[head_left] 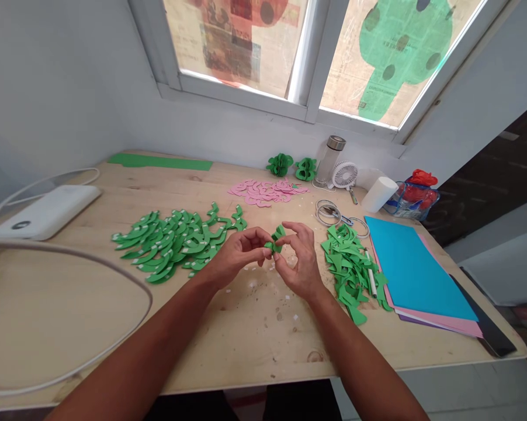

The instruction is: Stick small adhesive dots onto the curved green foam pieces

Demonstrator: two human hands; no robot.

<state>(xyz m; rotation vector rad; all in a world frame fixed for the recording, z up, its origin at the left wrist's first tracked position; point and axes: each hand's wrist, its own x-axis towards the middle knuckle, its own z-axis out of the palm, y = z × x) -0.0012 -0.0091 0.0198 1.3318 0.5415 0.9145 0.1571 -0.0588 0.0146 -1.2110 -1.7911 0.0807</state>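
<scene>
Between my two hands, over the middle of the table, is a small folded green foam or paper piece (278, 235). The fingers of my left hand (243, 250) pinch its left end. From the other side, the thumb and fingers of my right hand (300, 257) grip it. Left of my hands lies a heap of curved green cut pieces (171, 242) with small white patches on them. To the right is a pile of green offcuts (349, 263). Tiny white scraps (287, 297) are scattered on the wood below my hands.
Pink cut pieces (267, 192) lie behind my hands, with green ruffled balls (280, 165) beyond. Rolls of tape (328, 213), a glass bottle (328, 161), a small fan (345, 175) and blue sheets (421, 269) stand or lie at right. A white cable (132, 278) loops at left.
</scene>
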